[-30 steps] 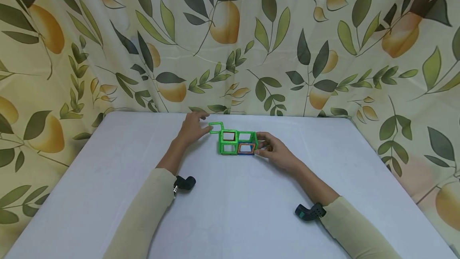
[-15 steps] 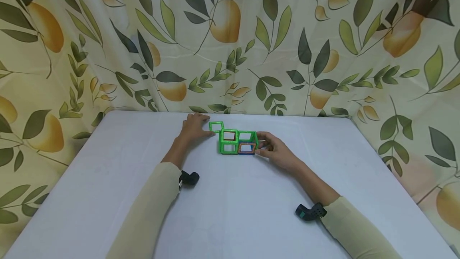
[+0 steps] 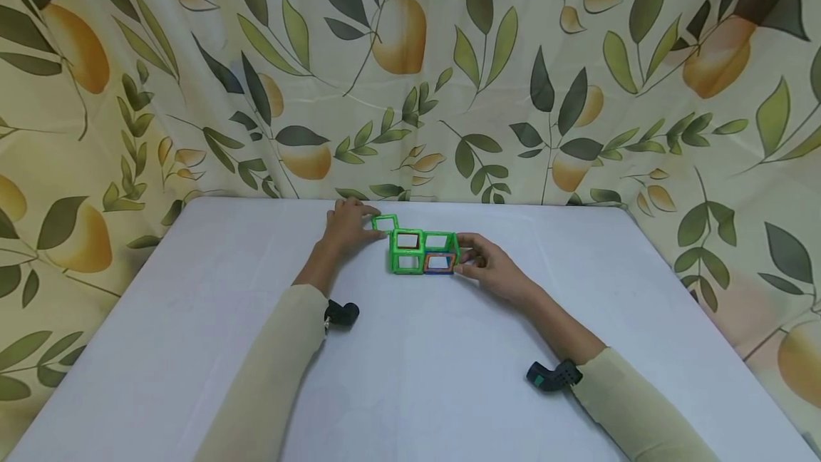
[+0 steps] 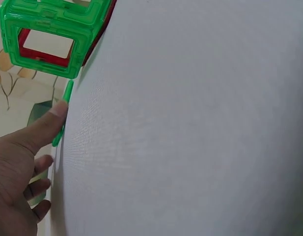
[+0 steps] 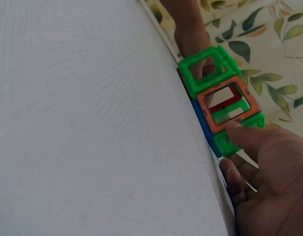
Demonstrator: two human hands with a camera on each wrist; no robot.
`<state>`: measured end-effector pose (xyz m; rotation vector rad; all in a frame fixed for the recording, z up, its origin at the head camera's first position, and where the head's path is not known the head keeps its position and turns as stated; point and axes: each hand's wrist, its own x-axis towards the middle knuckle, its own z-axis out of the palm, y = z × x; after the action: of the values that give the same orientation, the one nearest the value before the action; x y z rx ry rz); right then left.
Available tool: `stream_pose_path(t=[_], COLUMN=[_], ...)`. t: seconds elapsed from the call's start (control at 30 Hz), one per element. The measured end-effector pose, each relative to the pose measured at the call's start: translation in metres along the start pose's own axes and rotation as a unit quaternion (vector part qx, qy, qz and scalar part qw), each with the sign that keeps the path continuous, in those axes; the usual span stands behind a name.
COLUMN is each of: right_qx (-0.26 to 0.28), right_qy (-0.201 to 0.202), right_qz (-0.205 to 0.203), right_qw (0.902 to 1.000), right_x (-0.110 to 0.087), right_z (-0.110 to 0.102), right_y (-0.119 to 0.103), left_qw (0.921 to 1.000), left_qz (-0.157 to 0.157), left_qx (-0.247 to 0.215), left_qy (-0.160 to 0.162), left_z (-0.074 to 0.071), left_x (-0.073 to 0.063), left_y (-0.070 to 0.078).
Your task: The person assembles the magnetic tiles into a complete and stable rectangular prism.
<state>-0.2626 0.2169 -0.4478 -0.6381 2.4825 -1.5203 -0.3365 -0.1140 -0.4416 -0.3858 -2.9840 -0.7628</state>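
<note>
A small block of joined magnetic tiles (image 3: 423,252), mostly green with some orange, blue and red, stands on the table. Beside its back left corner is a single green square tile (image 3: 385,217), which my left hand (image 3: 346,225) pinches at its left side. The left wrist view has the thumb pressed on this tile (image 4: 59,136), seen edge-on, with the other fingers loosely curled. My right hand (image 3: 490,269) grips the block's right end. In the right wrist view the thumb lies against the orange tile (image 5: 206,114); some fingers are partly hidden behind the block.
The white-covered table (image 3: 410,376) spreads in front of the hands. Behind its back edge hangs a curtain (image 3: 449,155) printed with leaves and fruit. A black wrist device (image 3: 343,314) sits on the left wrist and another (image 3: 554,376) on the right.
My left hand has shifted slightly right and farther along the green square tile's edge. The right hand and the joined block stay in place.
</note>
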Motion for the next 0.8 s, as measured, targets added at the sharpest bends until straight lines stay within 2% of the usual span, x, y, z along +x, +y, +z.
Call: stream_pose_path(t=[0.57, 0.8], right_qx=[0.004, -0.005], right_qy=[0.001, 0.004], right_qz=[-0.006, 0.0], right_qw=[1.0, 1.0], right_x=[0.001, -0.001], right_z=[-0.001, 0.001], right_y=[-0.002, -0.002], left_qw=[0.9986, 0.9982], left_qz=[0.02, 0.021], left_qx=[-0.041, -0.052], left_qy=[0.026, 0.024], left_z=[-0.007, -0.011], left_x=[0.004, 0.002], left_y=[-0.005, -0.004])
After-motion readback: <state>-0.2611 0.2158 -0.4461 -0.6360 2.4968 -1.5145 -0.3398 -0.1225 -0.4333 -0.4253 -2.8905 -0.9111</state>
